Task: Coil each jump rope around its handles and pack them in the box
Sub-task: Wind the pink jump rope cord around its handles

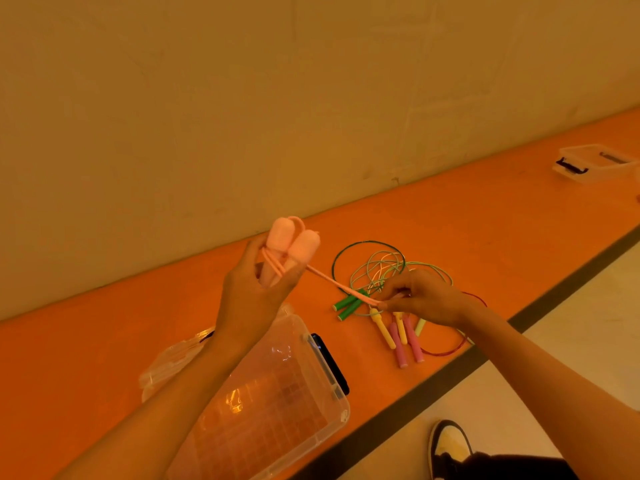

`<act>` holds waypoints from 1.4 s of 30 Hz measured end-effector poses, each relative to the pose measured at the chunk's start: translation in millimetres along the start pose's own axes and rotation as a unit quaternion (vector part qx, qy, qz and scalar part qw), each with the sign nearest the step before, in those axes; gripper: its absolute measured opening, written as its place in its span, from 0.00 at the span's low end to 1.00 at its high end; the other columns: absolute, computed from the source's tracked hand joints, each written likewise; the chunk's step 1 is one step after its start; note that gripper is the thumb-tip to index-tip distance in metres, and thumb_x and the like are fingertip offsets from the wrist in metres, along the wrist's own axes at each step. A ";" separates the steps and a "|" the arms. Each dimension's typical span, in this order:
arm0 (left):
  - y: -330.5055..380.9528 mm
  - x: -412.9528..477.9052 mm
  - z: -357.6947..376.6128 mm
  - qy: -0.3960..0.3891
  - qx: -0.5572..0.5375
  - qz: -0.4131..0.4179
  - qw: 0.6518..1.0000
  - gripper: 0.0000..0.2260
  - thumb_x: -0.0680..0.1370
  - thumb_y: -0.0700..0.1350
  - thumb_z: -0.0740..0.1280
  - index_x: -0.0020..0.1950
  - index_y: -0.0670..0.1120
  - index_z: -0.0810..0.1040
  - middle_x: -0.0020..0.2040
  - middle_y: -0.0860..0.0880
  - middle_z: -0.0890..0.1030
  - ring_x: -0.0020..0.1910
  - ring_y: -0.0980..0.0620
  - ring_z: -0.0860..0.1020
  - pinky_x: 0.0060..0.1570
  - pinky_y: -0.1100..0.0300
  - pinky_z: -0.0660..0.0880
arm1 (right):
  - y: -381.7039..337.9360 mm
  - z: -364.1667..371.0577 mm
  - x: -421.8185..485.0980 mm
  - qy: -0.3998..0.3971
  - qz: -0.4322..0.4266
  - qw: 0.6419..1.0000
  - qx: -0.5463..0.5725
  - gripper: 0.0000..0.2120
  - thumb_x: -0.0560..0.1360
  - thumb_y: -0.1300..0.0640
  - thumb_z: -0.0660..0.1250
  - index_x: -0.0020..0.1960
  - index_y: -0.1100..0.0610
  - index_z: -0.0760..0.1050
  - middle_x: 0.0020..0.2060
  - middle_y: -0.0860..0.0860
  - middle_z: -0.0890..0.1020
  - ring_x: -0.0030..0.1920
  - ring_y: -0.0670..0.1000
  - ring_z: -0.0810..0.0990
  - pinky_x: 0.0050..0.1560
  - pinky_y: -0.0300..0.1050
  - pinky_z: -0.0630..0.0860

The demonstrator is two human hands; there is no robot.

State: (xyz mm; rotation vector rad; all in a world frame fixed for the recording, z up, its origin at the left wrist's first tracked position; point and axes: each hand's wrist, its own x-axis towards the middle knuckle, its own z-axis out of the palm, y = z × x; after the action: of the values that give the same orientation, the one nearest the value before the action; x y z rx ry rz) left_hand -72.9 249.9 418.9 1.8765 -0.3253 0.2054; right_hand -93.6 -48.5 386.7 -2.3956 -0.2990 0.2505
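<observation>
The left hand grips the two pink handles above the orange table. The right hand pinches the pink rope, stretched tight between them. Below sits the clear box, other ropes beside it, along a plain wall.

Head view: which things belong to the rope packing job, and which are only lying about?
Job: pink jump rope in left hand, cord pinched by right hand; loose jump ropes; near clear box.
Lying about: plastic bag; far clear box; shoe.
</observation>
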 end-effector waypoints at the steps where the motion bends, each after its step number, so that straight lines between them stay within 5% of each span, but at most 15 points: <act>1: -2.3 2.1 -1.4 0.010 0.010 -0.004 1.000 0.20 0.74 0.52 0.74 0.63 0.60 0.72 0.50 0.63 0.78 0.44 0.69 0.78 0.35 0.71 0.75 | -3.9 -0.7 -0.9 -0.003 -0.010 1.000 -0.003 0.02 0.76 0.53 0.73 0.48 0.48 0.84 0.40 0.44 0.83 0.42 0.49 0.81 0.43 0.54 0.78; 6: -17.7 11.9 -3.5 0.027 0.056 -0.043 0.997 0.19 0.76 0.53 0.72 0.65 0.57 0.73 0.49 0.60 0.79 0.44 0.59 0.79 0.37 0.61 0.75 | -31.1 -3.7 -7.9 0.009 -0.117 0.988 -0.098 0.03 0.76 0.50 0.72 0.49 0.46 0.82 0.44 0.38 0.78 0.48 0.40 0.76 0.45 0.32 0.69; 9: -26.8 17.9 -4.3 0.015 0.100 -0.065 0.993 0.20 0.76 0.58 0.71 0.66 0.56 0.73 0.50 0.55 0.81 0.44 0.54 0.80 0.37 0.56 0.76 | -48.5 -2.0 -12.1 0.003 -0.172 0.973 -0.152 0.06 0.77 0.47 0.69 0.49 0.48 0.82 0.43 0.39 0.76 0.47 0.41 0.73 0.47 0.39 0.69; 14: -30.1 11.2 1.7 -0.109 0.197 -0.058 0.973 0.22 0.76 0.62 0.68 0.68 0.57 0.70 0.53 0.57 0.79 0.44 0.60 0.77 0.38 0.59 0.73 | -80.4 -6.8 -19.4 0.013 -0.227 0.958 -0.172 0.11 0.78 0.43 0.64 0.47 0.48 0.81 0.44 0.41 0.78 0.47 0.45 0.74 0.49 0.51 0.72; 19: -26.5 -0.2 18.9 -0.269 0.268 -0.031 0.925 0.27 0.77 0.65 0.58 0.75 0.58 0.63 0.51 0.52 0.82 0.40 0.55 0.80 0.35 0.58 0.74 | -87.0 -21.9 -18.2 0.129 -0.218 0.956 -0.145 0.14 0.78 0.41 0.60 0.49 0.48 0.79 0.44 0.41 0.77 0.46 0.43 0.72 0.44 0.45 0.70; 26: -3.6 -24.6 49.1 -0.364 0.303 0.041 0.880 0.37 0.71 0.74 0.47 0.74 0.57 0.61 0.41 0.50 0.81 0.38 0.51 0.79 0.38 0.53 0.76 | -76.5 -21.6 -6.6 0.180 -0.196 0.959 -0.096 0.15 0.78 0.43 0.61 0.46 0.54 0.79 0.42 0.43 0.77 0.44 0.47 0.73 0.44 0.46 0.69; 31: 10.0 -35.0 63.0 -0.348 0.317 0.065 0.880 0.34 0.71 0.73 0.51 0.69 0.56 0.68 0.41 0.53 0.78 0.39 0.55 0.77 0.34 0.62 0.69 | -78.2 -14.4 -1.7 0.173 -0.189 0.965 -0.055 0.16 0.78 0.44 0.61 0.47 0.55 0.79 0.42 0.44 0.78 0.44 0.48 0.76 0.44 0.43 0.69; 36: 16.5 -40.5 63.7 -0.333 0.261 0.084 0.902 0.20 0.79 0.64 0.61 0.65 0.54 0.72 0.36 0.59 0.72 0.34 0.60 0.73 0.31 0.68 0.63 | -70.8 -15.9 2.2 0.169 -0.160 0.971 -0.062 0.11 0.80 0.50 0.64 0.47 0.56 0.80 0.42 0.47 0.79 0.42 0.44 0.75 0.41 0.37 0.69; 42: 9.9 -34.8 55.1 -0.317 0.217 0.092 0.919 0.14 0.79 0.64 0.60 0.61 0.60 0.66 0.40 0.51 0.80 0.36 0.52 0.78 0.37 0.53 0.77 | -47.9 -41.2 -8.1 0.072 -0.074 0.993 -0.064 0.13 0.78 0.44 0.63 0.45 0.51 0.82 0.33 0.53 0.80 0.32 0.54 0.75 0.33 0.54 0.70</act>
State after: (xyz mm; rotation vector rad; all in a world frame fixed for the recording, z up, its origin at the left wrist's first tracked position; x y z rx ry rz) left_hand -110.1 199.0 399.6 2.3230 -0.9676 -0.2384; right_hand -97.6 -41.6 449.9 -2.4871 -0.4344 -0.0115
